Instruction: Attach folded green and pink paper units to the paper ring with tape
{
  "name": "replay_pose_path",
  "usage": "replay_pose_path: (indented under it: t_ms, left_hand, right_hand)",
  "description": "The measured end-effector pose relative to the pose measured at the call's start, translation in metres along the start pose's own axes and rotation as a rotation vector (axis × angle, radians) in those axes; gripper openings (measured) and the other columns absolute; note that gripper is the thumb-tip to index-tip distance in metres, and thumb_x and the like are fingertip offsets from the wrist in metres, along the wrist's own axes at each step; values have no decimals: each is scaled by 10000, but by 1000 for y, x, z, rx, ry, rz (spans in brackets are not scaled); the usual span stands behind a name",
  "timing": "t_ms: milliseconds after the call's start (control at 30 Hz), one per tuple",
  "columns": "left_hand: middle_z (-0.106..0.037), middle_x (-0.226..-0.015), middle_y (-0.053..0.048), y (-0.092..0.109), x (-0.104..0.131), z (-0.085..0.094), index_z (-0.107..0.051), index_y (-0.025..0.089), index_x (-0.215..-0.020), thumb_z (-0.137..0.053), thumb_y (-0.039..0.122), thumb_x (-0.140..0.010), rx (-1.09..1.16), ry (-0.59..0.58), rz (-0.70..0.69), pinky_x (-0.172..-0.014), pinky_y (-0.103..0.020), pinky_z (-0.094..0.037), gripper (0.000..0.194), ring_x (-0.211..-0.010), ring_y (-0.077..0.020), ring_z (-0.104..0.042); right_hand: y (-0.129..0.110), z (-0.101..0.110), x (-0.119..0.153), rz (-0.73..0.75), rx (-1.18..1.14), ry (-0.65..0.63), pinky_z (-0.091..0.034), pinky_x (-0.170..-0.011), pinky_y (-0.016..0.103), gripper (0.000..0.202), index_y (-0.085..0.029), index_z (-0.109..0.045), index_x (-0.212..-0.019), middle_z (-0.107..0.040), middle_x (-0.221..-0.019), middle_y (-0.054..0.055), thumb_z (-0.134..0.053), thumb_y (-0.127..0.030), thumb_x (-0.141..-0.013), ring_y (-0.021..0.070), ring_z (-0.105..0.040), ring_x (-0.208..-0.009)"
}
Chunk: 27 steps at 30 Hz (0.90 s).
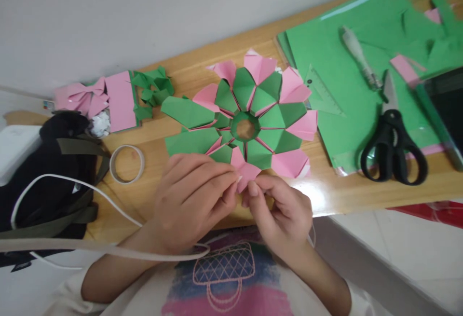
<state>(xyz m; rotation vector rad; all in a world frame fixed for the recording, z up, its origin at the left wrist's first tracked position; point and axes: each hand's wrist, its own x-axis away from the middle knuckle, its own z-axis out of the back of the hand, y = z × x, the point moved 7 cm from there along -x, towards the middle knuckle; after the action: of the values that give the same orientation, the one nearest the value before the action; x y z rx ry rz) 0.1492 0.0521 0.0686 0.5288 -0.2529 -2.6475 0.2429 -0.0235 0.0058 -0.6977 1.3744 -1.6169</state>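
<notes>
Hands (231, 200) on pink-green folded paper ring (269, 140).

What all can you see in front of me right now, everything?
folded paper flower: one, green and pink, table centre
table: one, light wood
tape roll: one, whitish, left
pink bow: one, far left
pink card: one, beside bow
crumpled paper: one wad, white, below bow
folded pieces: several, green, beside card
bag-like item: one, black, left
box-like item: one, white, far left
cords: white, lower left, count unclear
sheets: several, green, right
set square, pen-like tool, black scissors: one each, right
dark device: one, right edge
red item: one, lower right
left hand, right hand: both at a pink petal
</notes>
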Motion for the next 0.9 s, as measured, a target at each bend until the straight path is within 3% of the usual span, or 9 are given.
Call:
replay_pose_path:
  t_ms: [200, 433, 633, 733, 800, 867, 900]
  left_hand:
    - [-760, -830, 16, 1, 5, 2, -632, 245, -910, -618, 168, -857, -59, 23, -4, -703, -368, -529, 95, -771, -188, -682]
    - [-755, -795, 41, 7, 7, 1, -645, 225, -836, -618, 179, -848, -72, 105, -88, -670, -342, -501, 54, -743, -167, -668]
    - [-761, -823, 10, -5, 14, 12, -627, 219, -871, -648, 131, -821, -47, 186, 39, -719, -338, -527, 103, -747, -173, -672]
    - [-756, -845, -6, -33, 28, 35, -616, 220, -895, -655, 117, -803, -139, 349, 118, -739, -334, -523, 144, -739, -171, -674]
    - [-744, -862, -26, -72, 44, 58, -622, 222, -887, -612, 151, -825, -287, 492, 273, -777, -348, -513, 95, -802, -192, -675]
    - [-731, -863, -63, -128, 61, 72, -628, 209, -855, -501, 244, -890, -470, 372, 570, -813, -383, -489, 137, -860, -230, -663]
    - [-731, -876, -88, -152, 67, 80, -645, 196, -853, -477, 262, -894, -506, 308, 631, -795, -398, -483, 186, -868, -257, -661]
  right_hand:
    - [12, -4, 6, -133, -195, 12, -407, -443, 177, 140, -198, -597, -787, -566, -582, -52, -538, -166, -910, 64, -487, -470]
    - [7, -3, 8, -104, -105, 46, -400, -441, 186, 157, -200, -591, -755, -564, -583, -53, -555, -180, -907, 68, -500, -469]
    - [16, -4, 12, -130, -148, 84, -446, -500, 211, 136, -200, -598, -779, -585, -589, -46, -560, -182, -909, 90, -541, -502]
    - [14, -3, 13, -121, -118, 98, -434, -482, 198, 180, -198, -603, -731, -574, -572, -40, -565, -210, -906, 92, -533, -497]
    - [11, -2, 15, -116, -94, 119, -438, -478, 197, 200, -199, -616, -700, -579, -569, -28, -585, -248, -892, 101, -543, -506]
    - [15, 0, 19, -166, -84, 197, -447, -474, 208, 161, -201, -660, -752, -587, -571, -16, -616, -305, -867, 117, -551, -504]
    - [19, 0, 21, -195, -94, 241, -449, -470, 213, 143, -204, -669, -779, -584, -562, -17, -636, -323, -849, 119, -548, -490]
